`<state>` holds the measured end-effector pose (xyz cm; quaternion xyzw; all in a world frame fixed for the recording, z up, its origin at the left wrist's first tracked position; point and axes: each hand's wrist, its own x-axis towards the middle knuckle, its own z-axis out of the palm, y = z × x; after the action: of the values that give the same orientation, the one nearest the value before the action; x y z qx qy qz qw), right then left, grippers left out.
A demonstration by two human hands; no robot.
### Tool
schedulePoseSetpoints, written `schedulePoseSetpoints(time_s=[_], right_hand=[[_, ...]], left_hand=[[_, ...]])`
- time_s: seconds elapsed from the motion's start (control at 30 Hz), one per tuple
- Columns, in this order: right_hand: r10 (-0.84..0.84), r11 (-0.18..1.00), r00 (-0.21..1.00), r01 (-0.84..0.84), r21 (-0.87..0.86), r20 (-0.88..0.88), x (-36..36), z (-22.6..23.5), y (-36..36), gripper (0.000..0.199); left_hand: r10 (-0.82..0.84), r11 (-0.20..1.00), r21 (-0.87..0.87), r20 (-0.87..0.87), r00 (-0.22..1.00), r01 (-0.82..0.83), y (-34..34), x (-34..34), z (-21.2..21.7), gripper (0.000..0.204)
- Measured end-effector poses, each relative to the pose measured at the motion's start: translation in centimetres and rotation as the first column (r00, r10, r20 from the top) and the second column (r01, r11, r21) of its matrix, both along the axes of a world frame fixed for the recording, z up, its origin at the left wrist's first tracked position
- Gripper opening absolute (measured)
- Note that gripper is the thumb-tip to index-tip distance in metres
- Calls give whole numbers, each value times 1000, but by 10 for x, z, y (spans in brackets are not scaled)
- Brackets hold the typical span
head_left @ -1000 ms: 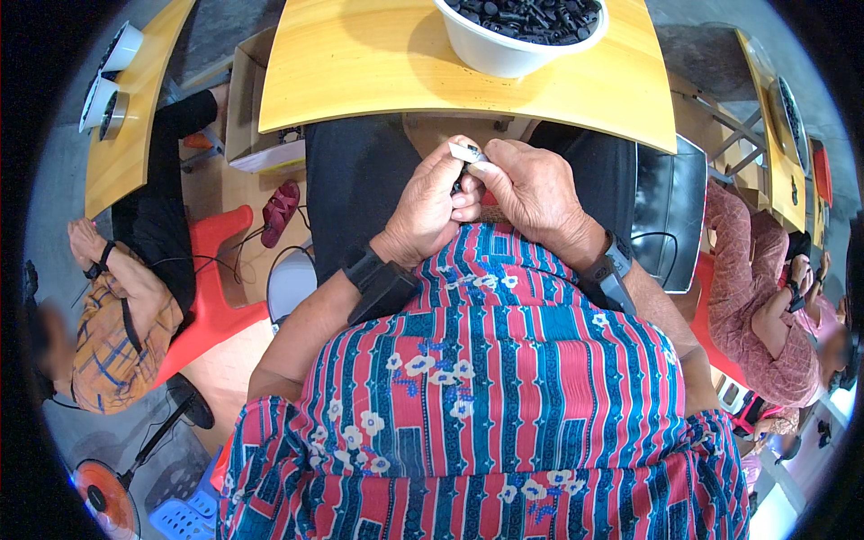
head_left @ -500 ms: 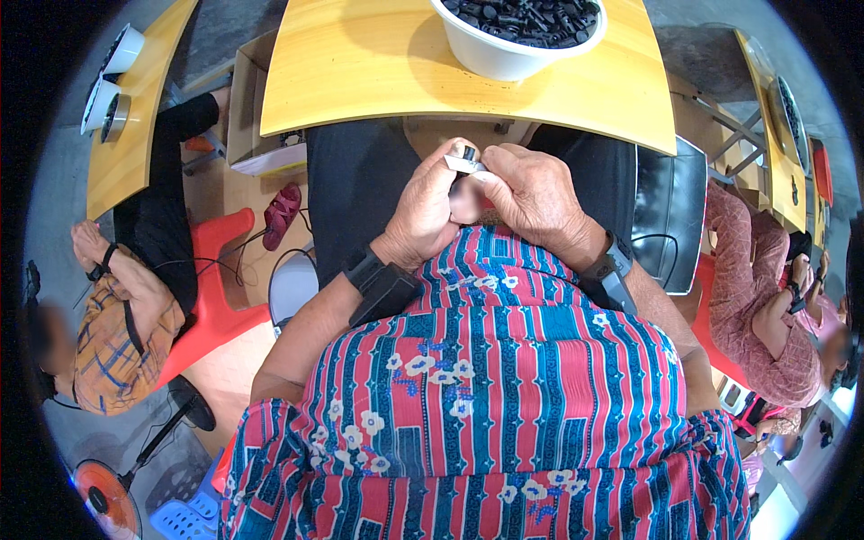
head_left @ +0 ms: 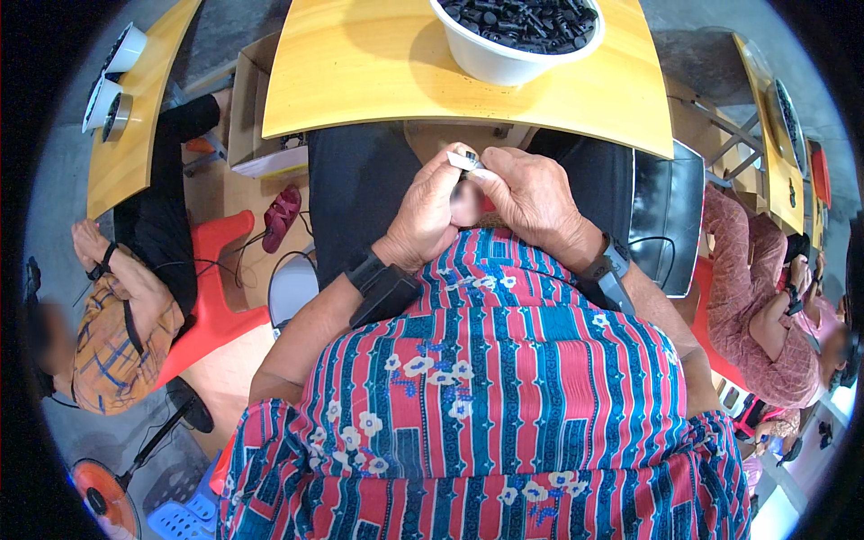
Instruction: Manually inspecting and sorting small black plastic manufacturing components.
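Both hands meet close to my body, in front of the table's near edge. My left hand [head_left: 421,214] is closed around a small black part [head_left: 471,157], whose top just shows between the fingers. Pinched in my right hand [head_left: 533,196] is a flat, light-coloured blade-like piece [head_left: 461,162]. It lies across the black part at the left thumb, and my fingers hide the rest of it. A white bowl [head_left: 486,65] full of small black plastic parts [head_left: 522,25] stands on the yellow table [head_left: 360,81], beyond my hands.
People sit at yellow tables on either side, with a person's hands [head_left: 90,243] at the left. Bowls [head_left: 101,103] stand on the left table. A cardboard box [head_left: 252,99], red stool [head_left: 211,297], sandal [head_left: 282,218] and fan [head_left: 106,495] are on the floor.
The blade-like piece has tilted slightly against the black part. Both hands stay close together, and the whole view has shifted a little.
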<state>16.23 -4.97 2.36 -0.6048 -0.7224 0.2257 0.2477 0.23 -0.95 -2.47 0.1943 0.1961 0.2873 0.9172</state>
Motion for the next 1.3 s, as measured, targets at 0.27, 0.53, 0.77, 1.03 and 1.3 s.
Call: schedulePoseSetpoints(time_s=[0.27, 0.53, 0.77, 1.03, 1.3], right_hand=[[-155, 983, 876, 183, 16, -456, 5, -15, -2, 24], [-270, 957, 745, 278, -85, -610, 16, -11, -6, 24], [-250, 946, 773, 322, 21, -583, 49, 7, -16, 26], [-382, 588, 527, 773, 240, -759, 133, 51, -57, 27], [-274, 343, 473, 861, 375, -837, 178, 82, -119, 33]], left_hand=[[34, 999, 25, -40, 999, -33, 6, 1, 16, 23], [-12, 998, -53, 11, 1000, 13, 12, 7, 23, 28], [-180, 868, -478, -53, 982, 134, 21, -7, 1, 22], [-376, 917, -191, -134, 917, 349, 11, 109, 71, 37], [-401, 913, -113, -89, 912, 391, -6, 165, 89, 55]])
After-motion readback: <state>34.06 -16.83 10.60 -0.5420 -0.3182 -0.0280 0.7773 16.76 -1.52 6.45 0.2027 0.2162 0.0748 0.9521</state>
